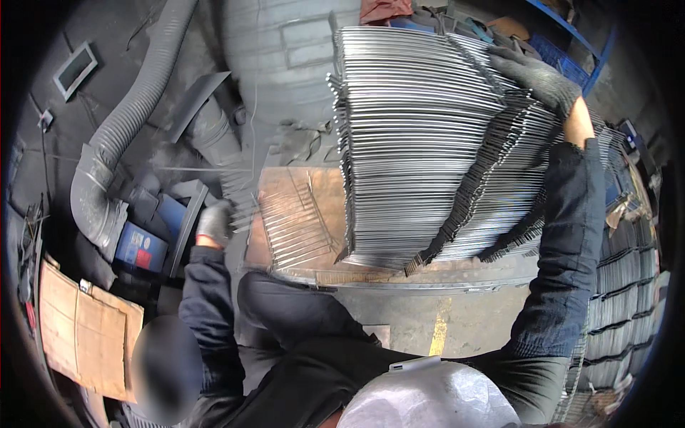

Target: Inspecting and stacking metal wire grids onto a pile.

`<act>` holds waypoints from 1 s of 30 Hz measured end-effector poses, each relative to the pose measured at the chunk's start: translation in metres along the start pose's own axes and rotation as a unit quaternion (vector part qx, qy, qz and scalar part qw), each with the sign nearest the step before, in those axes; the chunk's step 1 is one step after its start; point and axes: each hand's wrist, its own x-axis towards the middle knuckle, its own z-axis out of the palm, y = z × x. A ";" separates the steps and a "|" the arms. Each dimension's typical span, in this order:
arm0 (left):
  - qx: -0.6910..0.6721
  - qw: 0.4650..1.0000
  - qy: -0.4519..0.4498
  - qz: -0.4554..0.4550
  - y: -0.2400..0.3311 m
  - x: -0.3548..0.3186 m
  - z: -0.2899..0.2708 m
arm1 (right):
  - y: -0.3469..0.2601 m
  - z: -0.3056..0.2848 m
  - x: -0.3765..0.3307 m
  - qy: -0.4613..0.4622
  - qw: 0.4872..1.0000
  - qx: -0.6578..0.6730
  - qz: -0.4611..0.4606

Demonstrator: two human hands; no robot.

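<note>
Your right gloved hand (541,77) lies over the far right of the big stack of metal rods (414,143), its fingers stretched out. Your left gloved hand (214,222) is left of the brown tabletop (282,177), near the flat rod rack (296,227) lying there; blur means you cannot tell whether its fingers pinch anything.

Head-worn wide fisheye, left one of a side-by-side pair, upright, unmirrored; looks steeply down from above at close working range, both dark cloth sleeves (571,221) reaching up from below, the broad stack of thin silvery metal strips (414,143) large at upper centre-right, straight edges bowing toward a black rim
</note>
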 end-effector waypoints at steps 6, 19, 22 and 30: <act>-0.143 0.957 -0.148 0.202 0.205 -0.100 0.085 | 0.021 0.003 0.005 -0.016 0.982 -0.159 -0.099; 0.421 0.686 -0.258 0.534 0.314 -0.158 0.277 | 0.015 0.003 0.016 0.004 0.985 -0.119 -0.128; 0.112 0.877 -0.381 0.269 0.317 -0.156 0.288 | -0.014 0.005 0.005 -0.007 0.999 -0.040 0.023; 0.442 0.738 -0.291 0.418 0.314 -0.193 0.297 | -0.012 -0.001 -0.002 -0.004 0.996 -0.080 -0.038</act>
